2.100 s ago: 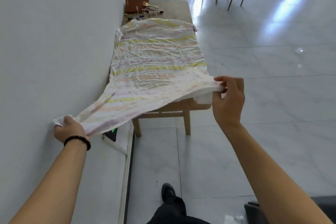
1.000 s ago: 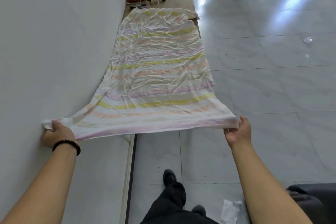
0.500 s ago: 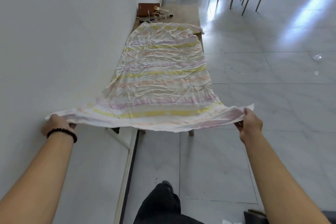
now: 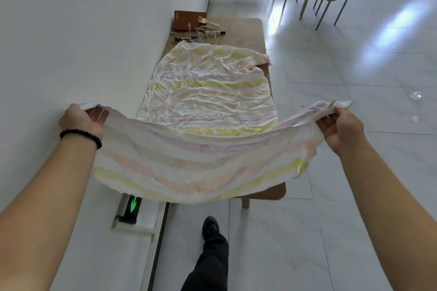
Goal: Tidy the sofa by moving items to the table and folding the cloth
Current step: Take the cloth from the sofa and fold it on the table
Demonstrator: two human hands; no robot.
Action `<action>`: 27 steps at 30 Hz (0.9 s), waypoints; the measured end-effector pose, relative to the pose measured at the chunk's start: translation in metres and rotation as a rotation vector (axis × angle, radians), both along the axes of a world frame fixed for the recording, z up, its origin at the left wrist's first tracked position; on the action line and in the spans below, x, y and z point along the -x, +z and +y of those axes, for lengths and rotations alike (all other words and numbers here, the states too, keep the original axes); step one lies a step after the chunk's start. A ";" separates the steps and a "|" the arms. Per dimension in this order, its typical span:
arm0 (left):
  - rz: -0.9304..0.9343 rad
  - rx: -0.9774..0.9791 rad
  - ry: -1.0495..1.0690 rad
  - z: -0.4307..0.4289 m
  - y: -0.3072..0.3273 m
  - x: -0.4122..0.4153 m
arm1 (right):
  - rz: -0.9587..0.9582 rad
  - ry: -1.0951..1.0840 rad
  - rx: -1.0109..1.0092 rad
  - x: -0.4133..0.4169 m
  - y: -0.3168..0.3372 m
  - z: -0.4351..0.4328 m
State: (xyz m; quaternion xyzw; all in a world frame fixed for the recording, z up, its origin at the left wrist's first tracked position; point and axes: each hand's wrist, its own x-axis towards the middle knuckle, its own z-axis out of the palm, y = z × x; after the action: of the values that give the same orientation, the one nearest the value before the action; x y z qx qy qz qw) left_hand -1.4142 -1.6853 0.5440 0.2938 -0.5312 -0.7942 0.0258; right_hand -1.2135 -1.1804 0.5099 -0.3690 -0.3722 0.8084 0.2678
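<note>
Head view, itemised left to right: our left hand (image 4: 81, 120), beaded bracelet (image 4: 81, 136) at the wrist, is closed on one near corner of the striped cloth (image 4: 208, 92). We list the cloth's far part spread on the wooden table (image 4: 243, 30) and its near part sagging between both hands. Our right hand (image 4: 341, 130) pinches the other corner.

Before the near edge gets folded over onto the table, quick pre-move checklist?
1. Left hand grips its near corner of the cloth: ok.
2. Right hand grips the other corner: ok.
3. Near edge taut between hands: not ok, it sags.
4. Far half flat on the table: not ok, wrinkled, far right corner bunched.
5. Pens and cable clear of the cloth: cannot tell, they sit right at its far edge.
</note>
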 end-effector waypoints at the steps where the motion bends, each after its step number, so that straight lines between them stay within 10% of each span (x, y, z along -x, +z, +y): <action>1: -0.019 0.024 -0.031 0.010 -0.004 0.024 | -0.024 0.022 -0.002 0.022 0.001 0.008; 24: -0.233 -0.117 -0.052 0.126 -0.119 0.294 | -0.516 0.185 0.018 0.305 -0.127 0.110; 27: -0.341 0.150 -0.223 0.124 -0.144 0.268 | -0.800 0.439 -0.280 0.300 -0.142 0.096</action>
State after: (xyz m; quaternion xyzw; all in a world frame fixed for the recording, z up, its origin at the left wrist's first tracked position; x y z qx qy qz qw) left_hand -1.6817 -1.5615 0.3998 0.3605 -0.6146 -0.6894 -0.1307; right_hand -1.5130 -1.0847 0.3677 -0.5243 -0.6207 0.5824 -0.0263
